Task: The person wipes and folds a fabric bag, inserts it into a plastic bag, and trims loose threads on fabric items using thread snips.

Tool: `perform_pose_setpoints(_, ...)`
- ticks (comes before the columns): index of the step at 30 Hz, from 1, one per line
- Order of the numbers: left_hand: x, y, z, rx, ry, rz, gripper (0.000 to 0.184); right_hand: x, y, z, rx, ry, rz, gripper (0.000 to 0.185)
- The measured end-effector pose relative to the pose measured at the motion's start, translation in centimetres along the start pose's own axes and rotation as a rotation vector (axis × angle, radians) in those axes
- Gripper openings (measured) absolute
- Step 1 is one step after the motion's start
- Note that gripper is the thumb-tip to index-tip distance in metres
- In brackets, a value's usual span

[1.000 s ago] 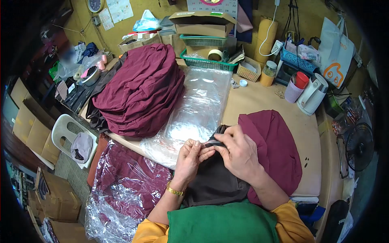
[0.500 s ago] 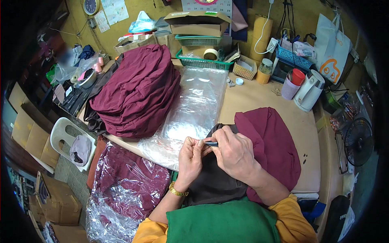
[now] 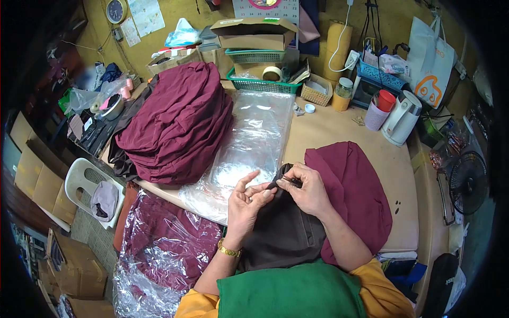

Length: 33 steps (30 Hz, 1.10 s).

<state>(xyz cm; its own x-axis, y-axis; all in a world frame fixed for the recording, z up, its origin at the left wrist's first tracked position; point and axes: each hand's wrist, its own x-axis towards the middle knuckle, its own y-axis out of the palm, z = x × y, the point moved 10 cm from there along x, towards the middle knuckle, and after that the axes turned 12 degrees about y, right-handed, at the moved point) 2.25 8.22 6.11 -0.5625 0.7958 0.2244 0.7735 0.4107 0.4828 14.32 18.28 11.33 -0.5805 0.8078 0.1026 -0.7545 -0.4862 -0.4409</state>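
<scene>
Dark brown cloth [image 3: 278, 233] lies over my lap and the table edge, joined or next to maroon cloth [image 3: 350, 191] on the right. My left hand [image 3: 245, 204] pinches the upper edge of the brown cloth between thumb and fingertips, its index finger raised. Close beside it, my right hand [image 3: 308, 193] is closed on a small dark tool [image 3: 296, 182], with its fingertips at the same cloth edge. The tool's kind is mostly hidden by the fingers. A straight seam or slot shows lower on the brown cloth.
A big maroon cloth pile [image 3: 175, 122] stands left on the table, beside clear plastic bags [image 3: 257, 127]. Plastic-wrapped maroon cloth [image 3: 164, 244] lies at lower left. Green baskets [image 3: 260, 85], a jar [image 3: 342, 95] and a white kettle [image 3: 403, 119] line the back.
My left index finger has lifted away from the cloth. The right hand has turned and the dark tool has drawn back into its fingers. The cloth edge now shows between my hands.
</scene>
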Motion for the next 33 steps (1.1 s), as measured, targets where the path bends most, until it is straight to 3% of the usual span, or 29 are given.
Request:
perform_pose_setpoints(4,0.5,-1.1,1.8,0.102,-0.016,0.027,0.013,-0.5,0.7,0.3,-0.033,-0.046,0.018,0.017)
perform_pose_setpoints(6,0.6,-1.3,2.0,0.063,-0.017,-0.011,0.01,-2.1,-1.0,2.8,-0.138,-0.163,-0.25,0.022)
perform_pose_setpoints(7,0.7,-1.2,2.0,-0.023,-0.004,-0.016,0.01,-2.4,-1.3,3.1,-0.139,-0.162,-0.25,0.022)
perform_pose_setpoints(10,0.8,-0.8,2.0,-0.148,-0.005,-0.043,0.013,-4.5,-1.1,6.8,-0.422,-0.423,-0.317,0.031)
perform_pose_setpoints(20,1.0,-0.6,2.3,-0.179,0.033,0.074,0.018,-5.5,1.4,8.0,-0.599,-0.631,-0.384,0.024)
perform_pose_setpoints(27,0.2,-0.2,1.1,-0.033,0.005,0.022,0.019,-5.0,1.4,8.1,-0.542,-0.595,-0.317,0.019)
perform_pose_setpoints(29,0.0,-0.3,0.7,-0.061,-0.004,-0.026,0.02,-3.0,-0.8,6.3,-0.055,-0.318,-0.235,0.02)
perform_pose_setpoints(31,0.0,0.2,0.1,-0.046,0.008,0.014,0.019,-2.0,-1.8,6.3,-0.004,-0.242,-0.231,0.02)
perform_pose_setpoints(33,-0.3,0.8,-0.1,-0.027,0.012,0.058,0.02,-0.9,0.4,4.8,-0.02,-0.273,0.028,0.018)
